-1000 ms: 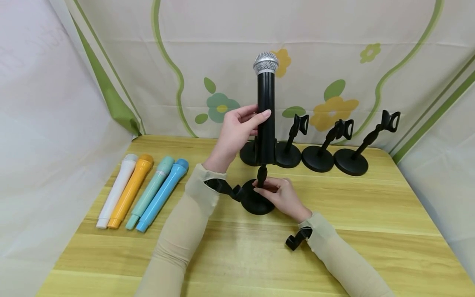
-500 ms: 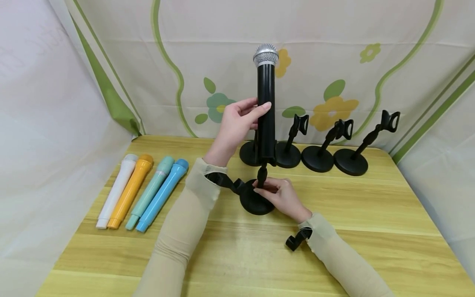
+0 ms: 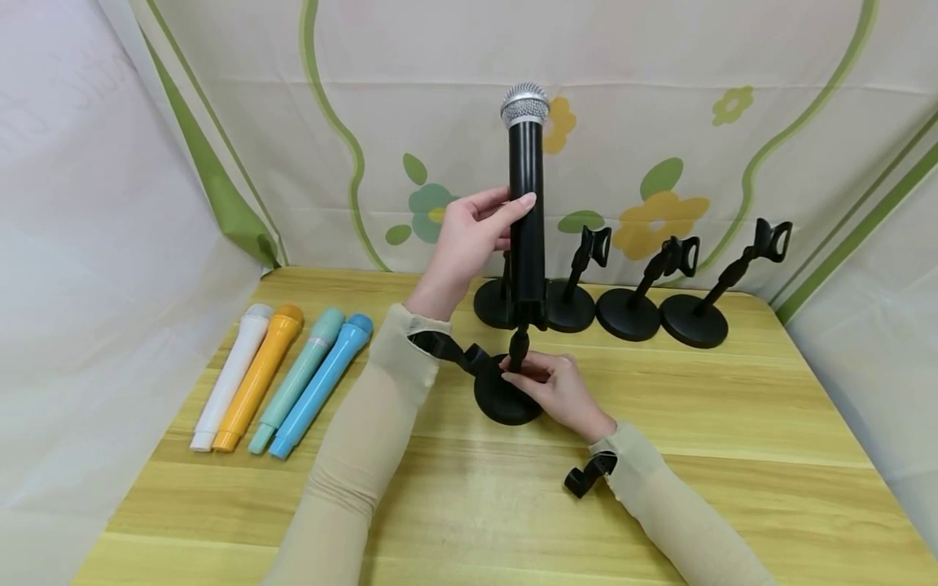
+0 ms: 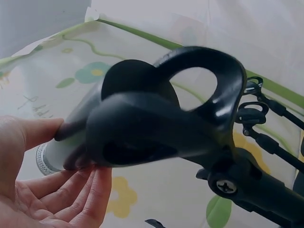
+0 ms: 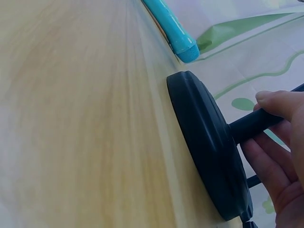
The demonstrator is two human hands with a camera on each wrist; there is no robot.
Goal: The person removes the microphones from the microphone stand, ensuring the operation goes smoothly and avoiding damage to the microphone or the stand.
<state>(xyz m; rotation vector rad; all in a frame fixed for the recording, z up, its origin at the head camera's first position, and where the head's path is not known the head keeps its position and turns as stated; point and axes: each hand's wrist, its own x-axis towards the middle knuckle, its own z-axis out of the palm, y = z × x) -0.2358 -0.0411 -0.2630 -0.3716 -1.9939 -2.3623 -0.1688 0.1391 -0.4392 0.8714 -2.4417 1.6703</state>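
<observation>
In the head view a black microphone (image 3: 526, 163) with a silver mesh head stands upright, pinched by my left hand (image 3: 469, 240) between thumb and fingers. Its lower end is at the clip (image 4: 137, 128) of a black desk stand (image 3: 506, 399); in the left wrist view the clip's ring hides part of that end, so how deep it sits cannot be told. My right hand (image 3: 560, 392) pinches the stand's short post (image 5: 251, 126) just above the round base, which rests on the table.
At the left lie white (image 3: 230, 378), orange (image 3: 258, 378), mint green (image 3: 296, 382) and blue (image 3: 321, 387) microphones. Several black stands, one (image 3: 692, 319) at the right end, line the back of the wooden table (image 3: 469, 505) before a flowered curtain (image 3: 454, 49).
My left hand has risen a little, and the black microphone has slid upward in the stand's clip. The right hand and the stand base have stayed put.
</observation>
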